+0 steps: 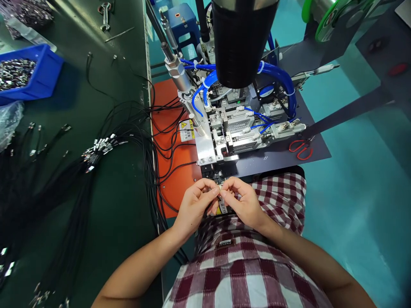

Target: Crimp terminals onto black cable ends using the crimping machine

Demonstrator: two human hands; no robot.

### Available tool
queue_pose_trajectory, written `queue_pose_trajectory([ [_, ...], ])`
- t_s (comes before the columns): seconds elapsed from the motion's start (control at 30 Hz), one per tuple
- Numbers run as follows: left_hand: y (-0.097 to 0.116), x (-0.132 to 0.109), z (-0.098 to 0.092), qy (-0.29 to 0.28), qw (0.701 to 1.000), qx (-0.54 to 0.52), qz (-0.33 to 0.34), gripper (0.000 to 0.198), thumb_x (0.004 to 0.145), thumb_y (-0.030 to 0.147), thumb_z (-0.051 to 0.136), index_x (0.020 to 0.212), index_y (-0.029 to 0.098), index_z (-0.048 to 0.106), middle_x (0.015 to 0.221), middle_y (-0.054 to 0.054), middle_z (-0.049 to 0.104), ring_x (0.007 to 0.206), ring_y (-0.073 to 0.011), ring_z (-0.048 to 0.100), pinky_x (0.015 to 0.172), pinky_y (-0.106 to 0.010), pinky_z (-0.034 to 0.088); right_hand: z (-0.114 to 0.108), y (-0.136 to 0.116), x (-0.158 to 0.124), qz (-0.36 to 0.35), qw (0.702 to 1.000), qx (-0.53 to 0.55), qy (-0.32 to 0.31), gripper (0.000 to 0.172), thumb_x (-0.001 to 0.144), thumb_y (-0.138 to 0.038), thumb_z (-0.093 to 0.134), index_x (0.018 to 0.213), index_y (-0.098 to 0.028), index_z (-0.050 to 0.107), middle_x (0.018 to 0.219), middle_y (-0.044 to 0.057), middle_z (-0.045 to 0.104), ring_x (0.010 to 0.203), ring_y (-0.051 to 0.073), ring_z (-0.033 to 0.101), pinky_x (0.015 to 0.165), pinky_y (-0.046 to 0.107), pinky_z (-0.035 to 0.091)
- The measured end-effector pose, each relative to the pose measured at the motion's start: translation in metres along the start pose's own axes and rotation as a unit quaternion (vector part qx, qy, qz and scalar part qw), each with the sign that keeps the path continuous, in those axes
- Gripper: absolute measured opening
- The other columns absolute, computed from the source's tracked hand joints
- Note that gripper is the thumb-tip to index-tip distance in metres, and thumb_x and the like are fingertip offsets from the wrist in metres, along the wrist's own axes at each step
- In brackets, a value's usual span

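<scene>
Whitish small piece [220, 187], one: located just in front of the machine [231, 141], at its near edge, between your two hands. Your fingertips cover most of it; you cannot tell from what shows which way it points or how its long axis runs.

Left hand [199, 199], yours: thumb and forefinger pinched closed on the piece from its left, other fingers curled beneath.

Right hand [239, 197], yours: thumb and forefinger pinched closed on the piece from its right, tips meeting those of your left, with hardly a gap.

Orange plate [170, 194], one: left of the machine, black cables [150, 171] crossing it.

Scissors [302, 149], red-handled, one pair: right of the machine.

Blue bin [48, 72], one: well left of the machine, filled with small metal parts [17, 72].
</scene>
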State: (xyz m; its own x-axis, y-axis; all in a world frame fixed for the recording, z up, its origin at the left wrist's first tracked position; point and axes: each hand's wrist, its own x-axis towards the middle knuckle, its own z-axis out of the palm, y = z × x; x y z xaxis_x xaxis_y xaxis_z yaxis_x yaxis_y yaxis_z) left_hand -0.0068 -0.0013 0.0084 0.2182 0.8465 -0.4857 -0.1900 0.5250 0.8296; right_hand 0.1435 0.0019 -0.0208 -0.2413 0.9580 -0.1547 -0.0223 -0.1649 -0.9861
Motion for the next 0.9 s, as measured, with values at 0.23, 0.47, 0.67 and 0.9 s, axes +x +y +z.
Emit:
queue_pose_trajectory([
  [0.23,0.002,0.003,-0.001,0.004,1.000,0.001,0.015,0.021,0.084,0.033,0.064,0.081,0.015,0.054,0.060,0.006,0.050,0.042,-0.0020,0.037,0.045,-0.018,0.026,-0.009,-0.002,0.003,-0.172,0.969,-0.174,0.028,0.007,0.086,-0.015,0.058,0.081,-0.020,0.059,0.074,0.001,0.060,0.068,0.015,0.055,0.065,0.029,0.044],
  [0.47,0.000,0.003,-0.001,0.003,1.000,0.006,0.017,0.021,0.085,0.033,0.063,0.082,0.014,0.053,0.069,0.003,0.054,0.043,-0.0015,0.040,0.045,-0.018,0.026,-0.018,0.002,0.001,-0.273,0.899,-0.342,0.015,0.011,0.085,-0.016,0.058,0.086,-0.023,0.067,0.078,0.004,0.068,0.070,0.018,0.059,0.068,0.034,0.041],
  [0.67,0.000,0.004,-0.002,0.000,1.000,-0.010,0.005,0.022,0.084,0.033,0.064,0.081,0.014,0.053,0.065,0.004,0.055,0.041,-0.0015,0.039,0.045,-0.018,0.027,-0.015,-0.002,0.003,-0.139,0.977,-0.158,0.028,0.006,0.086,-0.022,0.059,0.087,-0.021,0.065,0.077,0.003,0.064,0.067,0.016,0.058,0.064,0.030,0.047],
  [0.9,-0.001,0.003,-0.001,0.004,1.000,-0.013,0.001,0.024,0.083,0.035,0.066,0.082,0.015,0.054,0.065,0.003,0.057,0.041,-0.0022,0.039,0.045,-0.019,0.028,-0.014,-0.004,0.005,0.043,0.999,-0.019,-0.017,0.013,0.083,-0.027,0.061,0.075,-0.017,0.062,0.066,-0.001,0.059,0.054,0.011,0.051,0.050,0.024,0.040],
])
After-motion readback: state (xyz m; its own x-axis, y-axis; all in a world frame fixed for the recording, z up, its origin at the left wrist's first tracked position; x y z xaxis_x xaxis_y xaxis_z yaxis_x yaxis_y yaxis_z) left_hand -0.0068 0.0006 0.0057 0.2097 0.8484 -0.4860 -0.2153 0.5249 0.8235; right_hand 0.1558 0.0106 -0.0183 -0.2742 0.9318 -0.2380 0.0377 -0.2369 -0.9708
